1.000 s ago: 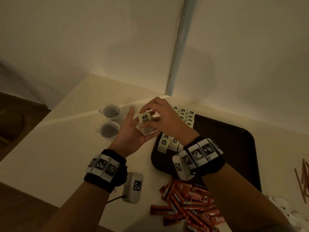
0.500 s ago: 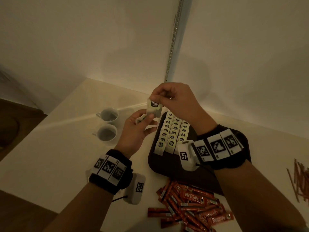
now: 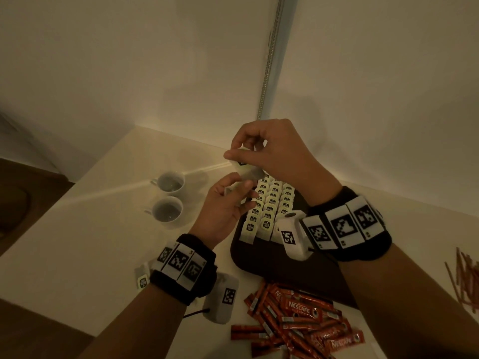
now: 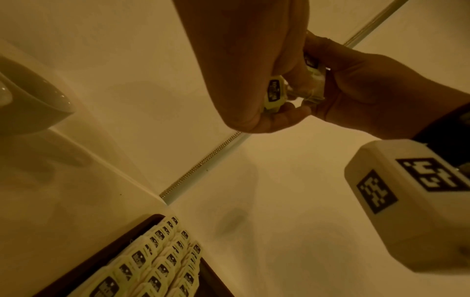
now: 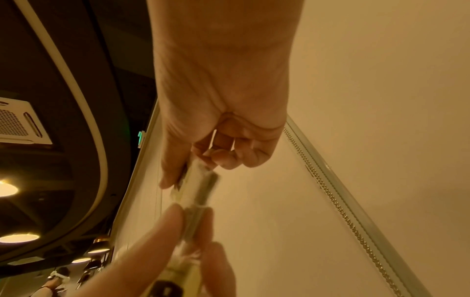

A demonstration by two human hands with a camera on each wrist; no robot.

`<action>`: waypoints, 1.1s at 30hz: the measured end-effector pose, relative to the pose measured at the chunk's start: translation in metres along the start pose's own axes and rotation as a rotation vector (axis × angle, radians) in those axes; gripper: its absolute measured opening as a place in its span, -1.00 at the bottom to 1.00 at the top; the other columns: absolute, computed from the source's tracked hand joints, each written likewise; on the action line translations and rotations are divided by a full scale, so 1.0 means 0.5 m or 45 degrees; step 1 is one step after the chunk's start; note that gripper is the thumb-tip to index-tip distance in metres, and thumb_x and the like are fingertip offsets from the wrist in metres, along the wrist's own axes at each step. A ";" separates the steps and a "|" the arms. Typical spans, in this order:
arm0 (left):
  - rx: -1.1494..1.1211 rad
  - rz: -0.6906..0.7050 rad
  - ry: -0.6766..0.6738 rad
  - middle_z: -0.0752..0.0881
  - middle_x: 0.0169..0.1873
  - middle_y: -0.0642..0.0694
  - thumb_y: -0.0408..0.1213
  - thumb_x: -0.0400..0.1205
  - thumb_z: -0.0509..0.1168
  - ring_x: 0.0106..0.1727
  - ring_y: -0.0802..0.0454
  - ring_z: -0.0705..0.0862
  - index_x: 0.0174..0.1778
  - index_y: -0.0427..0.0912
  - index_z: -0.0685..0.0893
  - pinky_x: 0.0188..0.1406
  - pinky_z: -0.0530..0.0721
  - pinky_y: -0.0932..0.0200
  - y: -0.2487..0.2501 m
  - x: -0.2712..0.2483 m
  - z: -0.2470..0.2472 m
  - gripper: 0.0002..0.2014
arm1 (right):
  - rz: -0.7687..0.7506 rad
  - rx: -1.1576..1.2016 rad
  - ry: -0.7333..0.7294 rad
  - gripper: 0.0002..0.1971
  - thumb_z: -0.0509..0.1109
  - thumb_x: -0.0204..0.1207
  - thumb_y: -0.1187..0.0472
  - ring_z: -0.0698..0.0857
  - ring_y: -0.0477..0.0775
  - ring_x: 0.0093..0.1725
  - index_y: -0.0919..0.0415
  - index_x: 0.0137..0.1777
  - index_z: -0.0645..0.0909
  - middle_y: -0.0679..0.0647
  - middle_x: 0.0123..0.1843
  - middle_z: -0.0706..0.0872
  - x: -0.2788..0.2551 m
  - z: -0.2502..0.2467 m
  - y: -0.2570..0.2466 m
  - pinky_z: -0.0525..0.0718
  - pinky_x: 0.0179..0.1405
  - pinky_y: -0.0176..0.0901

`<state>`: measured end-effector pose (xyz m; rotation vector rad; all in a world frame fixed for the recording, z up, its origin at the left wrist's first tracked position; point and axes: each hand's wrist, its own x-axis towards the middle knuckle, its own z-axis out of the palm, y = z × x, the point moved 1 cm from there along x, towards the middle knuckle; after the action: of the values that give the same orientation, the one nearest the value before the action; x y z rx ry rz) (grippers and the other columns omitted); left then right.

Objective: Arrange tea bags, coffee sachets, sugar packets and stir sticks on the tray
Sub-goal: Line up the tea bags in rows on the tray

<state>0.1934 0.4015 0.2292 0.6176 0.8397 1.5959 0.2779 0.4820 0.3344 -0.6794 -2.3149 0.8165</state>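
Note:
Above the far left corner of the dark tray (image 3: 241,257), my right hand (image 3: 239,158) pinches a pale tea bag (image 3: 245,165) by its top. Just below it, my left hand (image 3: 239,191) has its fingers curled around a small bundle of tea bags (image 3: 230,189). In the left wrist view the left hand (image 4: 277,104) grips a labelled tea bag (image 4: 274,94), and the right hand (image 4: 320,66) holds another beside it. In the right wrist view the right hand (image 5: 188,176) pinches the tea bag (image 5: 201,182). Several rows of tea bags (image 3: 272,206) stand on the tray's left part.
Two white cups (image 3: 171,182) (image 3: 167,211) stand left of the tray. Red coffee sachets (image 3: 298,320) lie heaped at the near edge. Brown stir sticks (image 3: 466,281) lie at the far right. One loose tea bag (image 3: 142,279) lies by my left wrist. Walls close off the back.
My right hand has lifted one tea bag up and away from the bundle in my left hand. Both hands have risen from just over the tray's left edge.

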 end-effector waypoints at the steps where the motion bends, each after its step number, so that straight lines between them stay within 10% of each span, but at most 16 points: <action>1: 0.002 0.003 0.008 0.75 -0.28 0.01 -0.29 0.44 0.34 -0.31 0.15 0.68 -0.13 -0.15 0.66 -0.37 0.65 0.32 0.001 0.000 -0.001 -0.88 | -0.002 -0.001 0.001 -0.87 0.58 0.35 0.08 0.50 -0.21 -0.46 0.11 -0.25 0.74 -0.15 -0.49 0.59 0.000 -0.001 -0.002 0.43 -0.40 -0.46; 10: 0.124 0.131 0.063 0.67 -0.38 0.06 -0.30 0.43 0.36 -0.38 0.19 0.61 -0.34 0.09 0.79 -0.40 0.62 0.33 0.014 0.001 -0.003 -0.83 | 0.024 0.158 0.049 -0.85 0.60 0.33 0.16 0.61 0.13 -0.37 0.24 -0.21 0.77 0.16 -0.35 0.75 -0.005 -0.012 0.006 0.59 -0.31 -0.15; 14: 0.196 0.166 0.072 0.70 -0.34 0.06 -0.29 0.42 0.37 -0.37 0.19 0.61 -0.30 0.08 0.79 -0.38 0.63 0.31 0.018 -0.001 -0.006 -0.85 | 0.054 0.187 0.054 -0.88 0.57 0.36 0.18 0.64 -0.18 -0.36 0.22 -0.17 0.77 0.07 -0.28 0.79 -0.015 -0.017 0.025 0.61 -0.23 -0.32; 20: -0.083 -0.019 0.179 0.77 0.06 -0.17 -0.45 0.68 0.13 0.01 -0.08 0.77 0.24 -0.12 0.60 -0.07 0.74 0.17 -0.003 0.003 -0.055 -0.72 | 0.183 0.164 0.072 -0.91 0.55 0.39 0.21 0.63 -0.27 -0.32 0.03 -0.13 0.74 -0.16 -0.30 0.74 -0.065 -0.020 0.088 0.56 -0.20 -0.50; 27: -0.232 -0.076 0.273 0.71 0.26 -0.14 -0.39 0.76 0.01 0.29 -0.08 0.69 0.46 -0.06 0.47 0.14 0.73 0.05 -0.002 0.000 -0.106 -0.62 | 0.694 -0.111 -0.369 -0.83 0.42 0.52 0.26 0.57 -0.36 -0.18 0.17 0.10 0.68 -0.09 -0.05 0.69 -0.198 0.059 0.256 0.49 -0.26 -0.63; 33: -0.319 -0.116 0.348 0.70 0.27 -0.19 -0.13 0.70 0.12 0.28 -0.13 0.69 0.47 -0.10 0.49 0.21 0.69 0.05 0.002 0.010 -0.104 -0.59 | 0.934 -0.016 -0.451 -0.86 0.45 0.50 0.26 0.69 -0.03 0.07 0.19 0.05 0.68 0.07 0.05 0.73 -0.251 0.134 0.349 0.51 -0.17 -0.51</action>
<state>0.1513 0.3966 0.1984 0.1822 0.8359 1.6910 0.3669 0.4973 0.1282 -1.5412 -2.3721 1.3271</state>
